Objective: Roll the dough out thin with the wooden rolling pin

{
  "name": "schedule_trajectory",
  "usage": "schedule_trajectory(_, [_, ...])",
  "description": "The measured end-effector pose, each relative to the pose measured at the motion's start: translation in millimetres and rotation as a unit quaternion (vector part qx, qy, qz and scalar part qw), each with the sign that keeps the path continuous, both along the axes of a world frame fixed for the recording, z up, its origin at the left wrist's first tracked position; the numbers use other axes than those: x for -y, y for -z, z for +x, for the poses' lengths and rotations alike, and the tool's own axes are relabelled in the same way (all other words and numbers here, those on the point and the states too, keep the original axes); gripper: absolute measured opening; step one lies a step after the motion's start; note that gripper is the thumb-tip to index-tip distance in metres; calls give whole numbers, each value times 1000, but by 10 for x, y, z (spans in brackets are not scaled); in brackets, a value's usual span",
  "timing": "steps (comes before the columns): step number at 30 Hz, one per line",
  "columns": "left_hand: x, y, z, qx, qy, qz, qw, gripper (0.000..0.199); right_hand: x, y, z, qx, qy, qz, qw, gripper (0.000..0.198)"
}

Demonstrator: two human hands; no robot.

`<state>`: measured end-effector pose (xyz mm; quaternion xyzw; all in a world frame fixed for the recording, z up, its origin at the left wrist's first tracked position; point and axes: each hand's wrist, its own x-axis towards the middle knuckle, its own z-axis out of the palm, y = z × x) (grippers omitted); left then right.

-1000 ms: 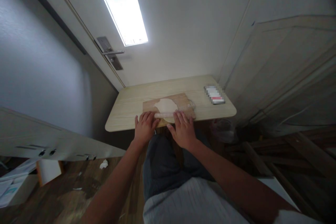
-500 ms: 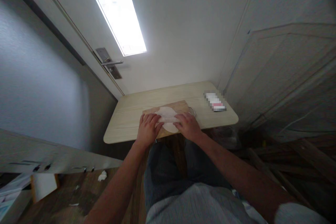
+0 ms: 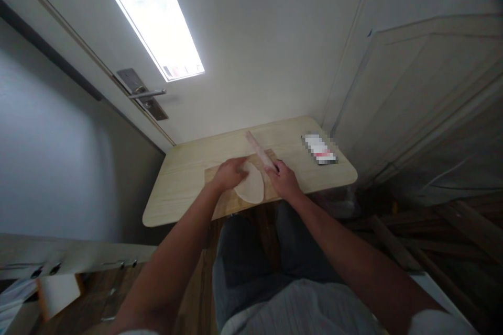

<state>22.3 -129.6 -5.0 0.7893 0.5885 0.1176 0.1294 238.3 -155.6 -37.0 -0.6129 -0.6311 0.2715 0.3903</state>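
A flat, pale round of dough (image 3: 251, 186) lies on a wooden cutting board (image 3: 222, 204). My left hand (image 3: 231, 174) is at the dough's upper left edge, with its fingers closed on that edge; the fingertips are partly hidden. In my right hand (image 3: 283, 180) is a rolling pin (image 3: 260, 151), gripped by one end. The pin is off the dough and slants up and to the left over the board's far right corner.
The light wooden table (image 3: 176, 183) stands against a white door with a metal handle (image 3: 147, 94). On the table's right side lies a phone (image 3: 320, 149), its screen blurred out. A wooden frame (image 3: 393, 246) stands low on the right.
The rolling pin has been lifted off the dough and swung from crosswise to slanting away, now in my right hand only. My left hand has let go of it and moved to the dough's edge.
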Motion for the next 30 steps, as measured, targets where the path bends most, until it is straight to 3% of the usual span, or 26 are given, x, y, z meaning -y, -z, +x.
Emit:
schedule_trajectory(10, [-484,-165,23,-105,39,-104,988,60,15,60,9,-29,22,-2,999,31])
schedule_trajectory(16, [-573,-230,79,-118,8,-157,980,67,71,63,-1,-35,23,12,999,31])
schedule_trajectory(20, [-586,-235,48,-60,-29,-190,979,64,80,58,-3,-42,19,22,999,31])
schedule_trajectory(24, [-530,-222,-35,9,-23,-220,975,38,77,60,-6,-45,26,17,999,31])
schedule_trajectory(30, [-326,-240,-123,85,-39,-194,976,31,85,57,-12,-40,32,11,999,30])
